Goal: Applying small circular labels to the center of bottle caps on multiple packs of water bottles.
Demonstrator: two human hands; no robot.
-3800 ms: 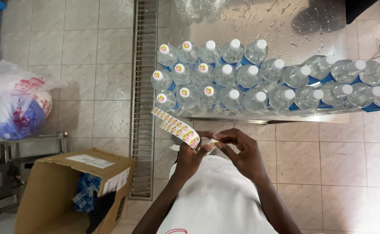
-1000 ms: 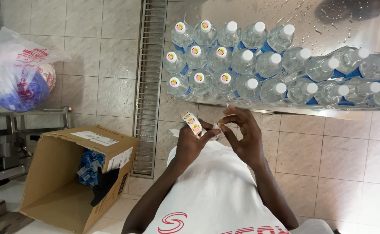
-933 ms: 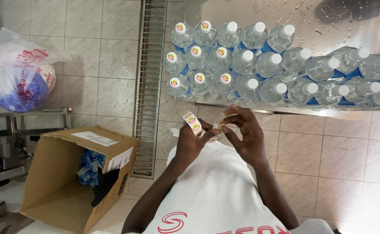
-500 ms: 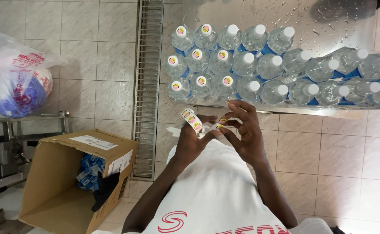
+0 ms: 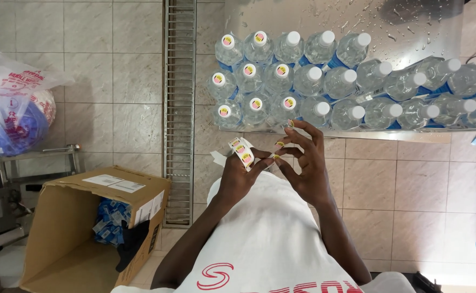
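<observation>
A: Steel table (image 5: 357,16), wet, holds rows of bottles (image 5: 324,81); nine caps at left carry stickers.

B: Hands?

A: Left hand (image 5: 237,176) closed on sticker strip (image 5: 241,152). Right hand (image 5: 303,163) half open, stickers (image 5: 279,145) on fingertips.

B: Step?

A: Likely peeling; next needs pressing onto a bare cap (image 5: 292,37).

Wet steel table (image 5: 390,21) bearing capped water bottles (image 5: 324,81); cardboard box (image 5: 64,233) on tiled floor (image 5: 129,81)
</observation>
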